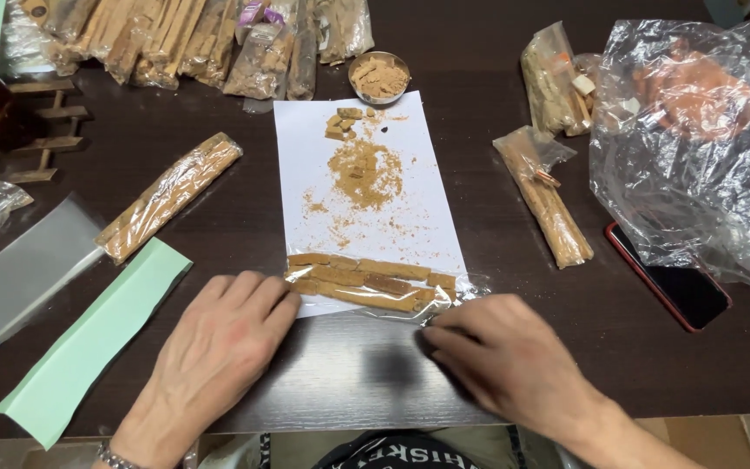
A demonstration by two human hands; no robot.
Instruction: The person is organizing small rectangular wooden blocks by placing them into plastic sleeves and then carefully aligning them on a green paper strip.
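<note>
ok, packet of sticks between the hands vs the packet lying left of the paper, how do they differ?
The packet between the hands lies crosswise on the white paper's lower edge; the left packet lies diagonally on the bare dark table.
The left hand and right hand touch the first packet's ends; nothing touches the left packet.
The first looks flatter, its sticks side by side; the left one is a tighter bundle.
Both are clear bags of tan sticks.

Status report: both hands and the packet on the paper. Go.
Left hand flat, fingers touching the clear packet of brown sticks. Right hand at its other end, nothing gripped. Packet lies across the white paper sheet; crumb pile behind.
</note>
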